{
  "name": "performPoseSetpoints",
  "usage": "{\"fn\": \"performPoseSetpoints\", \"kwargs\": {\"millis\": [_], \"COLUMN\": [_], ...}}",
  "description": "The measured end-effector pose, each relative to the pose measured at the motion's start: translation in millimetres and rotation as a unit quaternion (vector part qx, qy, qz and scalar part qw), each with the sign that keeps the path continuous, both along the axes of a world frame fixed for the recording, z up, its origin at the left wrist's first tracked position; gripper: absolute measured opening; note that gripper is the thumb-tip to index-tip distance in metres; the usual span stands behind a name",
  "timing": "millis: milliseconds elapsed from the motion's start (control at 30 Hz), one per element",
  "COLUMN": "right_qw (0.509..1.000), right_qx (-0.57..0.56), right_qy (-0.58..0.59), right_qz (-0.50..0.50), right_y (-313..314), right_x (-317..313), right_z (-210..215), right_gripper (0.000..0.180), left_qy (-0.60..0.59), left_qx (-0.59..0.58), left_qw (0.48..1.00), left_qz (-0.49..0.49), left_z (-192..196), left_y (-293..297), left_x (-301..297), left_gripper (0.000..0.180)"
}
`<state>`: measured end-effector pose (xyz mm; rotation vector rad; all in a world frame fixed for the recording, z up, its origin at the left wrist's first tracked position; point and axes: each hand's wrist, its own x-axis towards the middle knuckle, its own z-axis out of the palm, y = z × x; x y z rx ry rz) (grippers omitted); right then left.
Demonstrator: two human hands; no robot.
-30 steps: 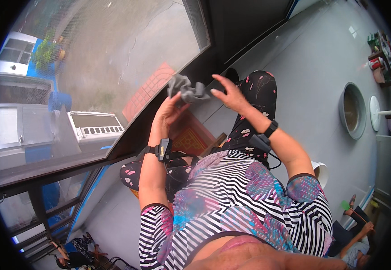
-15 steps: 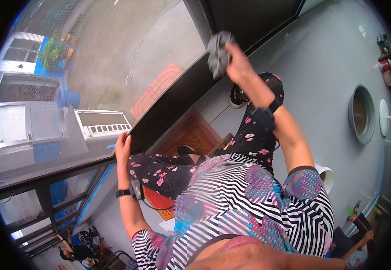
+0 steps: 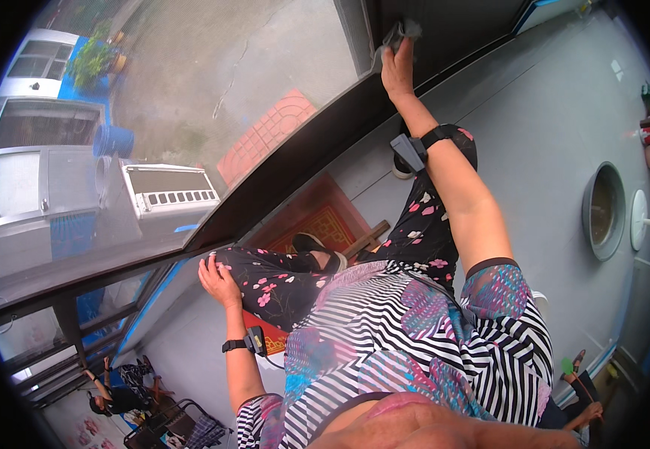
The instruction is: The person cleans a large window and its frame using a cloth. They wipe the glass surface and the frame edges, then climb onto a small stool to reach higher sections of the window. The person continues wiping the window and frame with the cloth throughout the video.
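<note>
My right hand (image 3: 397, 73) is stretched far forward, its fingers closed round a crumpled grey cloth (image 3: 401, 31). The cloth lies against the dark frame of a door (image 3: 280, 166) with a see-through mesh or pane, near its dark solid panel (image 3: 448, 28). My left hand (image 3: 220, 282) rests on my left knee in flowered black trousers, just below the frame's near end. Its fingers are somewhat apart and hold nothing. Straps with small dark devices sit on both wrists.
A red patterned mat (image 3: 317, 217) lies under my feet, with a piece of wood (image 3: 367, 239) beside them. To the right stand a grey basin (image 3: 604, 211) and a round white lid (image 3: 638, 219). Other people sit at lower left and lower right; a chair (image 3: 179, 426) stands at lower left.
My right hand has carried the grey cloth farther forward onto the dark frame. My left hand has let go of the frame's near end and come down onto my knee.
</note>
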<state>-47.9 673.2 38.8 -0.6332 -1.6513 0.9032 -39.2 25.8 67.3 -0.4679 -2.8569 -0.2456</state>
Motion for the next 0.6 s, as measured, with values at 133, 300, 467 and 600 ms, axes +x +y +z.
{"fn": "performPoseSetpoints", "kwargs": {"millis": [133, 300, 467, 600], "right_qw": [0.958, 0.838, 0.698, 0.682], "right_qx": [-0.282, -0.520, -0.696, -0.713], "right_qy": [0.024, 0.136, 0.142, 0.122], "right_qz": [0.048, 0.089, 0.095, 0.109], "right_y": [1.5, 10.9, 31.1, 14.1], "right_x": [6.8, 12.9, 7.5, 0.1], "right_z": [-42.5, -58.1, -98.0, -104.7], "right_gripper": [0.060, 0.050, 0.021, 0.023], "left_qy": [0.013, 0.012, 0.014, 0.015], "left_qx": [-0.014, -0.013, -0.015, 0.000], "left_qw": [1.000, 1.000, 0.999, 0.999], "left_qz": [-0.003, 0.012, 0.027, 0.033], "left_z": [8.4, 10.3, 13.7, 16.9], "left_y": [7.0, 1.0, -2.1, -2.5], "left_x": [0.6, 7.9, 12.7, 19.0], "left_gripper": [0.037, 0.037, 0.037, 0.037]}}
